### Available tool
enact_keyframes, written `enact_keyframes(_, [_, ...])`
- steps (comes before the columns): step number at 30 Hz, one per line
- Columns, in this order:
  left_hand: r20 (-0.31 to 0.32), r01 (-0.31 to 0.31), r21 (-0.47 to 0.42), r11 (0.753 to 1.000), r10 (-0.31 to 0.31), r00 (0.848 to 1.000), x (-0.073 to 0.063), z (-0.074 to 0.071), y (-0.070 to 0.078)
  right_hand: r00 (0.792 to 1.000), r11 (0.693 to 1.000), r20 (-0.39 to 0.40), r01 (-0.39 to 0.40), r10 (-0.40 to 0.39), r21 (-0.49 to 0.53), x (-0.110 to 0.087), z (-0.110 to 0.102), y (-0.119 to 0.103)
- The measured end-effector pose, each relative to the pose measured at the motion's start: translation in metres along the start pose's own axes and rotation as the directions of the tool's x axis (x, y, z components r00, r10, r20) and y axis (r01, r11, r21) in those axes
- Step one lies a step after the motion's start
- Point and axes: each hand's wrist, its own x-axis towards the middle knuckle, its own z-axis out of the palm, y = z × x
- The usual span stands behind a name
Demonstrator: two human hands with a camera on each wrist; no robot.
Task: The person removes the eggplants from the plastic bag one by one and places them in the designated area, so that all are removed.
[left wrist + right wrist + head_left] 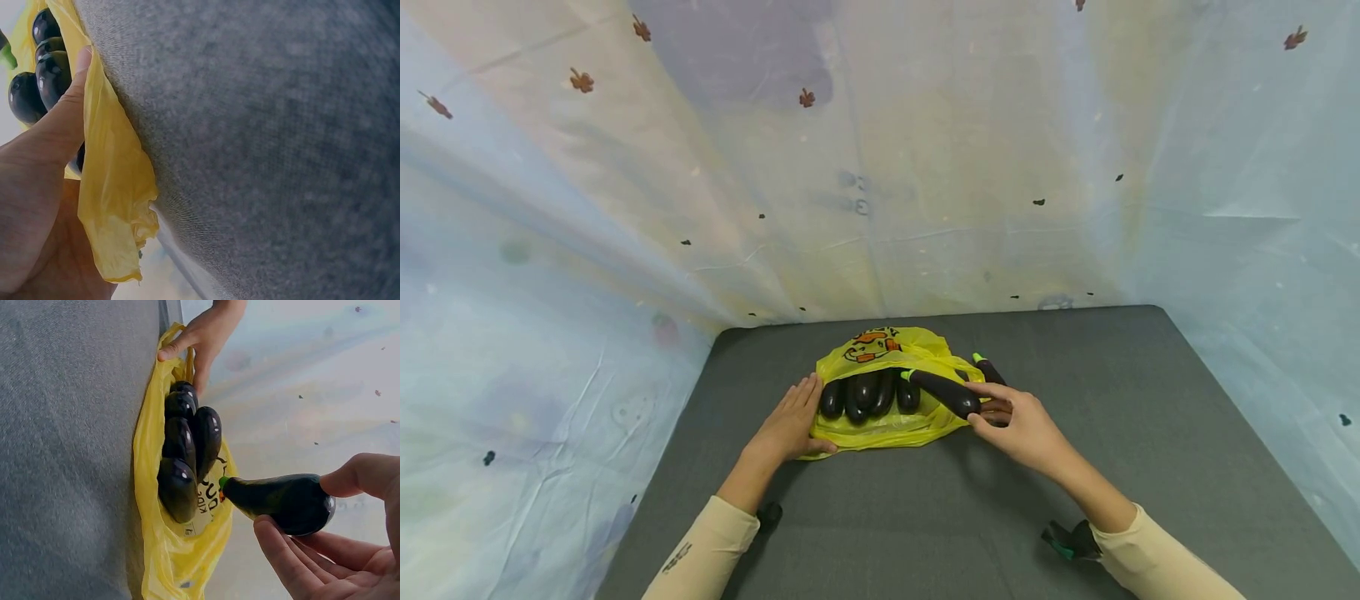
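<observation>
Two bare hands work at a yellow bag (887, 439) on a gray table (887, 517), with five dark eggplants (865, 390) visible inside the bag's open mouth. The left hand (792, 414) rests against the bag's left side — fingers extended, thumb spread to the mouth's near edge — with no eggplant in its hold. At the bag's right end, the right hand (1017, 422) pinches a single eggplant (945, 392) by its blunt end between thumb and fingers, its green stem pointing in over the bag's mouth. An outlying eggplant (990, 370) (partly hidden by the right hand) lies just beyond the bag's right side. The work appears well along — five are inside the bag, leaving the pinched eggplant and the outlying one as the apparent loose ends.
</observation>
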Motion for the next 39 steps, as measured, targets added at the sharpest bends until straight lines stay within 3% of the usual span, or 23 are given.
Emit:
enact_keyframes(14, [-0.001,-0.001,0.004,1.000,0.001,1.000,0.000,0.001,0.000,1.000,0.998,0.003,0.028,-0.028,0.057,-0.010,-0.024,0.001])
enact_keyframes(21, [-0.001,-0.005,0.007,1.000,0.005,1.000,0.001,0.001,-0.001,0.999,0.999,-0.032,0.045,-0.044,0.013,-0.014,-0.033,0.005])
enact_keyframes(39, [0.003,-0.005,0.004,1.000,0.005,1.000,0.003,0.001,-0.002,0.989,1.000,-0.150,-0.005,0.005,0.002,-0.021,-0.052,0.026])
